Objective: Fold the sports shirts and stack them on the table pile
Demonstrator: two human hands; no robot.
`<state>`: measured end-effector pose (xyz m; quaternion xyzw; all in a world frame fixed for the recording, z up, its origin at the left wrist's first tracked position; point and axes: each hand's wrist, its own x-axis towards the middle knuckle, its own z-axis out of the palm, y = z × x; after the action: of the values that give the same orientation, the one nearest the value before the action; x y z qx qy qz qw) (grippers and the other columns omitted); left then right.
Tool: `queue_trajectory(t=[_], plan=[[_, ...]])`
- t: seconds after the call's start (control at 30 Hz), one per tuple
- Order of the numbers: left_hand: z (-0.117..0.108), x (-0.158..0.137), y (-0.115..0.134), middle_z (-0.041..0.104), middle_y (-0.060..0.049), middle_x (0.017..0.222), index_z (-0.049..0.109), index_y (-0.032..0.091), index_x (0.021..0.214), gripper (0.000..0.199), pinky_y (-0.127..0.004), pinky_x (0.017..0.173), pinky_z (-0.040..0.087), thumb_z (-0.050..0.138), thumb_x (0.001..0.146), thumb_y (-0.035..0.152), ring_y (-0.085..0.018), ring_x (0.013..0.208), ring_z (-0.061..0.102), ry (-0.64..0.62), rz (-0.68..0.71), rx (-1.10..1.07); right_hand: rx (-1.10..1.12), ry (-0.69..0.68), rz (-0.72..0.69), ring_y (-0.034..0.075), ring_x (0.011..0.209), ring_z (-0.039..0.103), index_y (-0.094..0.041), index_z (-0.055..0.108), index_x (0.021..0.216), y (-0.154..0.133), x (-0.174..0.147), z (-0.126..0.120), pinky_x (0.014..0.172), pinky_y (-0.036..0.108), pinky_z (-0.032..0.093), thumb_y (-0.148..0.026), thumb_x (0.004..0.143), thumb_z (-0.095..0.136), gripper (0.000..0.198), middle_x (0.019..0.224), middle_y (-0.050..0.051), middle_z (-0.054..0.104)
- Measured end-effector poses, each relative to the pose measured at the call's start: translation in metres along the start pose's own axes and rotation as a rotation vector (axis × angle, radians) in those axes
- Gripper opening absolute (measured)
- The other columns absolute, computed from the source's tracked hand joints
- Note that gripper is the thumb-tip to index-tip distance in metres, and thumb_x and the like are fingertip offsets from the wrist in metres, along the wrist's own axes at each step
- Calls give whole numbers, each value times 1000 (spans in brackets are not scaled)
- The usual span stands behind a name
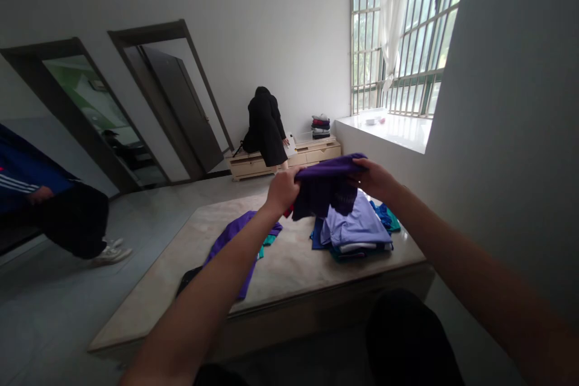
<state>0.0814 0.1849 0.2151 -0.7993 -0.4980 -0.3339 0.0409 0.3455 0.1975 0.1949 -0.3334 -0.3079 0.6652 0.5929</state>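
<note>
The left hand (pixel 284 189) and right hand (pixel 371 177) grip a dark purple garment (pixel 328 177) above the table (pixel 289 265), where one pile (pixel 355 223) looks already folded and a purple cloth (pixel 228 235) lies loose.

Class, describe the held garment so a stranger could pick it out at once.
Find the large pale table. Above it, the left hand and right hand hold a dark purple garment. Unlike the purple clothing at left and the lavender-topped pile at right, it is raised.

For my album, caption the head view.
Left hand and right hand hold a purple garment over a table with folded clothes.
</note>
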Motion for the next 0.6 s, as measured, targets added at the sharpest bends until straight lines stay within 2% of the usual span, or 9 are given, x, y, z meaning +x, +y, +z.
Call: queue_trajectory(t=[0.1, 0.17, 0.23, 0.33, 0.43, 0.5, 0.6], plan=[[32, 31, 13, 70, -6, 133, 64, 22, 136, 47, -35, 108, 47, 52, 92, 9, -24, 125, 62, 35, 56, 44, 30, -2, -96, 12, 75, 68, -16, 62, 100, -22, 26, -26, 83, 31, 60, -18, 94, 58, 8, 77, -3, 70], [72, 35, 15, 65, -6, 139, 61, 22, 139, 49, -35, 112, 45, 50, 93, 8, -23, 131, 58, -47, 63, 55, 40, 46, -93, 14, 80, 70, -16, 63, 102, -14, 38, -53, 85, 34, 60, -17, 93, 57, 11, 82, -1, 72], [121, 24, 12, 62, -6, 145, 57, 21, 143, 51, -35, 116, 42, 47, 95, 8, -21, 135, 54, -177, 55, 59, 23, 151, -25, 15, 80, 71, -17, 63, 102, 13, 45, -87, 83, 33, 61, -17, 93, 57, 11, 84, 1, 74], [198, -18, 6, 64, -7, 143, 61, 19, 140, 50, -34, 113, 45, 45, 94, 6, -21, 132, 58, -366, 50, 55, -39, 328, 126, 15, 68, 70, -15, 62, 99, 78, 44, -142, 72, 31, 61, -15, 93, 55, 9, 76, 3, 72], [257, -75, -1, 64, -12, 141, 66, 16, 134, 53, -37, 109, 50, 49, 86, 1, -25, 131, 61, -537, 68, 52, -107, 477, 269, 16, 58, 67, -14, 59, 102, 146, 34, -189, 65, 35, 61, -12, 90, 56, 12, 72, 3, 69], [281, -107, -4, 52, -14, 153, 59, 14, 143, 59, -39, 115, 45, 47, 86, 2, -26, 142, 50, -594, 76, 50, -139, 551, 309, 17, 60, 67, -14, 58, 105, 178, 29, -211, 67, 36, 62, -13, 88, 60, 17, 76, 4, 70], [292, -138, -14, 29, -13, 167, 41, 13, 156, 66, -40, 124, 33, 46, 91, 9, -25, 155, 28, -615, 81, 43, -174, 601, 300, 16, 67, 69, -16, 58, 108, 199, 26, -226, 74, 34, 62, -19, 86, 66, 24, 86, 4, 72]])
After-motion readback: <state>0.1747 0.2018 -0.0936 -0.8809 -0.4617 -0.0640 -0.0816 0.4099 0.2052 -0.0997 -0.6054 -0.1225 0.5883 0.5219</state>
